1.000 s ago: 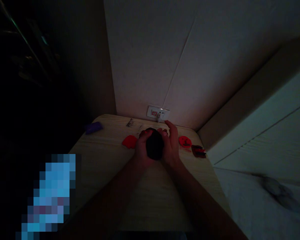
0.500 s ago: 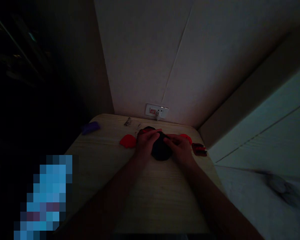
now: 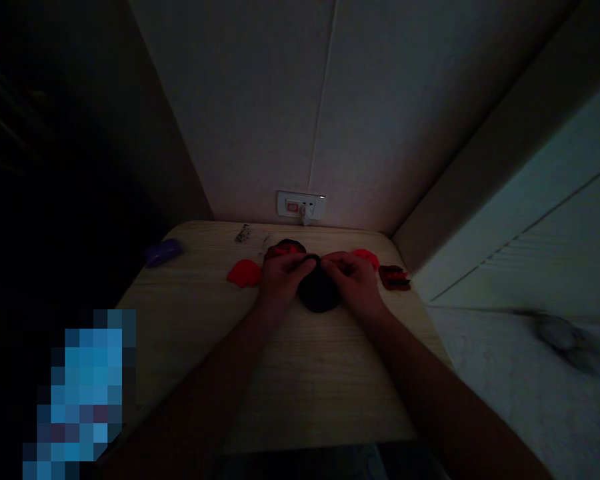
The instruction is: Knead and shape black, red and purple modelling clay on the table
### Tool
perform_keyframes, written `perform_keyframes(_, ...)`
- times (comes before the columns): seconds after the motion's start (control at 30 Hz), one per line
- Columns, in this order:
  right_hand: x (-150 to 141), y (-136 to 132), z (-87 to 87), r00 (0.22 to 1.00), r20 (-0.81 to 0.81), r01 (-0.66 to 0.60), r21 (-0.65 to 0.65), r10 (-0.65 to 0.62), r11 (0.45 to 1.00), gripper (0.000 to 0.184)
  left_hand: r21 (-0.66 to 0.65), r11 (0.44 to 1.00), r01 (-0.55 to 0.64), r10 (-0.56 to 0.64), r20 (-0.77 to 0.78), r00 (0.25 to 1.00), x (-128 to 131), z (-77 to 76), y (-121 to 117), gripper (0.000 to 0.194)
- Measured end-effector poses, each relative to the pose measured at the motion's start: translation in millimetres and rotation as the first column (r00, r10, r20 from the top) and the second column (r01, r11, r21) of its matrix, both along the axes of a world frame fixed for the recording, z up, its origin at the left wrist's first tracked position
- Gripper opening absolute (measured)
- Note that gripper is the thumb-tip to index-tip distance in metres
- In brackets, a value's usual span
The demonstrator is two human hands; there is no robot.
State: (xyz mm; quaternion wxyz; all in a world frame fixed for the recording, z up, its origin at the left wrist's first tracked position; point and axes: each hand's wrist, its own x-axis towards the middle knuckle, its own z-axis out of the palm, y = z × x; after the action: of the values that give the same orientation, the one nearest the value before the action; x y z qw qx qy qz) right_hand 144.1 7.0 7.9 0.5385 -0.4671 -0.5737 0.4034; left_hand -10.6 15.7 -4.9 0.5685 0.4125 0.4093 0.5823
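Note:
A black, round, flat piece (image 3: 319, 292) lies on the wooden tabletop between my hands; its material is hard to tell in the dim light. My left hand (image 3: 280, 281) is closed on its far edge, thumb and fingers pinched together. From the other side my right hand (image 3: 355, 280) pinches the same edge, so the thumbs nearly meet. That edge looks slightly raised and curled. Just beyond my left hand sits a dark round thing with red on it (image 3: 286, 249). A flat red piece (image 3: 245, 273) is left of that hand, and another red piece (image 3: 367, 258) shows partly behind my right hand.
Near the tabletop's (image 3: 200, 320) right edge lies a dark red and black piece (image 3: 395, 277). A purple packet (image 3: 163, 253) rests at the left edge, a small patterned scrap (image 3: 243, 233) at the back. A wall socket (image 3: 301, 207) with a plug is behind the table.
My left hand has shifted to the far edge of the black piece, and both thumbs have come closer together there. More of the dark red-topped thing shows. The camera view has tilted slightly.

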Motion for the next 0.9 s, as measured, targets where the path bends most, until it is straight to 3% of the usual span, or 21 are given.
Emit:
perform_keyframes(0.3,2.1,2.1,-7.2,1.000,0.003,0.025,0.067,-0.025,0.997,0.015,-0.010,0.998,0.054,-0.053,0.062,0.997,1.7,-0.8,0.1,0.028)
perform_keyframes(0.57,-2.0,0.0,-3.3,0.985,-0.172,-0.021,-0.035,0.015,0.999,0.017,-0.020,0.998,0.059,-0.057,0.097,0.994,2.0,0.8,-0.3,0.031)
perform_keyframes(0.77,-3.3,-1.7,-2.1,0.981,-0.194,-0.029,-0.063,0.016,0.998,0.019,0.003,0.999,0.034,-0.035,0.080,0.996,1.0,2.2,-0.7,0.036)
perform_keyframes(0.9,-3.8,-3.1,-1.7,0.992,-0.126,-0.029,-0.048,0.023,0.998,0.019,0.004,1.000,0.028,-0.028,0.054,0.998,1.4,4.1,-1.6,0.034)
